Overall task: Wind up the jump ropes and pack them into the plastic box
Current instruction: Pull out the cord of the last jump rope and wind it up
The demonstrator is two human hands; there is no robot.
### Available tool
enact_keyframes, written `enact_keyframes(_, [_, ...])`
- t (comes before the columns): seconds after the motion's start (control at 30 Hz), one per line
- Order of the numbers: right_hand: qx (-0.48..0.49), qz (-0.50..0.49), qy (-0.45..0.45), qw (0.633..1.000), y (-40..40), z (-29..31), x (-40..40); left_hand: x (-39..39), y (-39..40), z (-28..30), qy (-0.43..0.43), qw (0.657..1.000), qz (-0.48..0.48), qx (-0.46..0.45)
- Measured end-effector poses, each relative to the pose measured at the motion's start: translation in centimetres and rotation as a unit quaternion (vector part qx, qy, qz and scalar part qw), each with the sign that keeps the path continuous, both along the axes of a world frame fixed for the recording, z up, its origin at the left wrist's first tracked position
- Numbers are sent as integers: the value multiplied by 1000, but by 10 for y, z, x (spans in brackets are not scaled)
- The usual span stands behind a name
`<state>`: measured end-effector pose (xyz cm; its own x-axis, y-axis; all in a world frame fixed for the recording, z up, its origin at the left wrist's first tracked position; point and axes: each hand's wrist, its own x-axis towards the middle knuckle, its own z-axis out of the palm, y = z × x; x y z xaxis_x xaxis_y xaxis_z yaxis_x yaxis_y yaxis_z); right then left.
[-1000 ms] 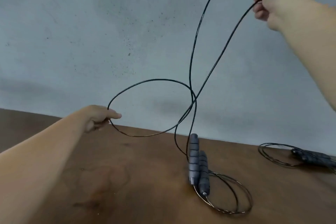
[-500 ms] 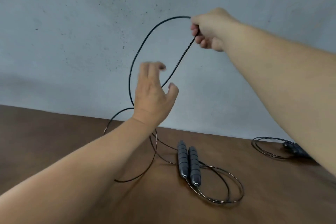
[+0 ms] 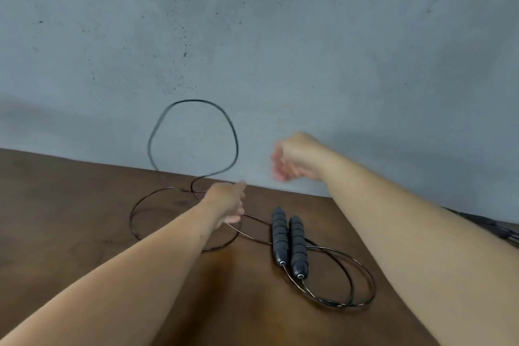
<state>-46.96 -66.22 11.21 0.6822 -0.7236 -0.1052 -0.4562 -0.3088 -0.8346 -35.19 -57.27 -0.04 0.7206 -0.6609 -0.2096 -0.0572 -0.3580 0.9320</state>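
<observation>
Left hand [image 3: 226, 202] reaches out low over the table [image 3: 70, 219], index finger pointing forward and the rest curled under, close to the black cord [image 3: 193, 136], but whether it pinches the cord cannot be told. Right hand [image 3: 295, 160], blurred, hangs higher to its right, fingers loosely curled and holding nothing. Cord rises in a loop just beyond the left hand; both grey handles [image 3: 289, 243] lie side by side below the right hand, touching, coils beside them.

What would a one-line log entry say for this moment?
step: winding jump rope | left hand: over cord, grip unclear | right hand: empty, blurred | handles: side by side on table
</observation>
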Motion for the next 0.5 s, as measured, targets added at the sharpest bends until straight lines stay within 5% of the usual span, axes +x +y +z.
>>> enact_keyframes(0.07, [-175,46,298,937,-4,-31,-15,-16,-1,-7,39,995,-67,63])
enact_keyframes(0.1, [-178,60,407,894,-3,-46,-23,-27,-4,-11,20,991,-90,97])
enact_keyframes(0.17, [-83,53,494,864,-2,-73,-37,-47,-16,-20,-22,984,-114,134])
enact_keyframes(0.3, [46,38,424,904,-18,-107,-50,-73,-34,-31,-152,955,-151,203])
enact_keyframes(0.5, [127,-27,199,971,-37,-85,-85,-64,-39,-13,66,992,-106,22])
